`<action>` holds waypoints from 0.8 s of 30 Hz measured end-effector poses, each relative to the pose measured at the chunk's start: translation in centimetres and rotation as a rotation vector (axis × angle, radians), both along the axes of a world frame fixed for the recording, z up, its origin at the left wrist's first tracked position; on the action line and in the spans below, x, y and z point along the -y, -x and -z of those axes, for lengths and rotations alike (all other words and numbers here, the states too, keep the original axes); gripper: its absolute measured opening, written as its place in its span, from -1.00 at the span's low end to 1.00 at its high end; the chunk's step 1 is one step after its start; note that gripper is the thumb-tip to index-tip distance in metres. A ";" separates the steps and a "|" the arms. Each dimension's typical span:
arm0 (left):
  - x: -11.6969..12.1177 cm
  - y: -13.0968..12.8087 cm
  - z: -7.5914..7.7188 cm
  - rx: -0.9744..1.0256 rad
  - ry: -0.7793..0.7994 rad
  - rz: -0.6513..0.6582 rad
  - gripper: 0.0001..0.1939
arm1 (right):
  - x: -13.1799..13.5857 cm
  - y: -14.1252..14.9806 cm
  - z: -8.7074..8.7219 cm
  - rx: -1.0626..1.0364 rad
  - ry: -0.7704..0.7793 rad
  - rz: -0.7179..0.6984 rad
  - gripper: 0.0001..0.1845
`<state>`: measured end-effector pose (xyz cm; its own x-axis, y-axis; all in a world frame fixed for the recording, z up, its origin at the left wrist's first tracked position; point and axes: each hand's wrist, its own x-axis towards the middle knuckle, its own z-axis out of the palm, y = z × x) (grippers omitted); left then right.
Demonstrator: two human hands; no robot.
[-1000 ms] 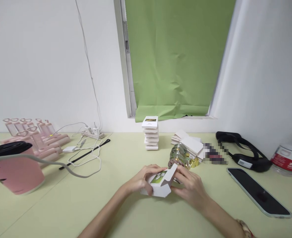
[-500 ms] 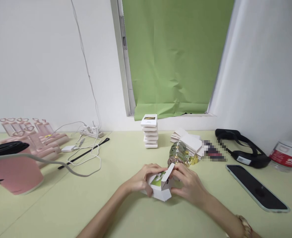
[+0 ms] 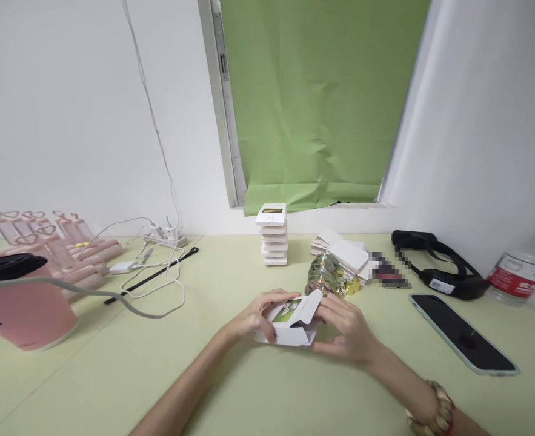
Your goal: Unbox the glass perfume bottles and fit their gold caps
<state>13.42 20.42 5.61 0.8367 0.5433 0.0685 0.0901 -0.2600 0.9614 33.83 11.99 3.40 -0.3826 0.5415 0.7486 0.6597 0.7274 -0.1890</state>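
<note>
Between my hands, low over the table, is a small white cardboard box [image 3: 288, 335] with a green floral picture on its upper face. Its right end has loose flaps, one of them standing up. My left hand [image 3: 262, 316] wraps round the left part, thumb on the near side and fingers at the far edge. At the flapped end, my right hand [image 3: 346, 327] has its fingers behind the raised flap and its thumb near the lower corner. Just beyond the box lie glass bottles [image 3: 322, 272] and gold caps [image 3: 351, 284]. What is inside the box is hidden.
A stack of white boxes [image 3: 272, 236] stands near the wall, with flat white cartons [image 3: 349, 257] to its right. Farther right are a black headset [image 3: 444, 266], a phone [image 3: 465, 333] and a bottle [image 3: 521, 266]. Leftward are cables [image 3: 169, 272], pink tubes [image 3: 67, 254] and a pink cup [image 3: 31, 312].
The box has tilted and turned a little, showing more of its near side. The raised flap leans further to the right. The whole view has shifted slightly.
</note>
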 end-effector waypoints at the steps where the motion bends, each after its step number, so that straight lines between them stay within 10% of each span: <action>1: -0.1 0.0 0.1 0.003 0.006 0.003 -0.27 | 0.1 0.0 -0.1 -0.009 0.042 -0.023 -0.69; 12: -0.1 0.0 0.7 -0.370 -0.469 -0.072 -0.21 | 0.2 0.8 0.7 -0.033 0.257 0.208 -0.84; 24: 1.3 -0.2 0.2 -0.478 -0.647 -0.051 -0.24 | 0.4 2.0 2.2 -0.111 0.352 0.220 -0.82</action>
<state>13.60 19.11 5.44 0.8303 0.5568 0.0240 0.4802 -0.7367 0.4761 31.79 11.63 1.17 -0.1568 0.8309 0.5339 0.7535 0.4501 -0.4792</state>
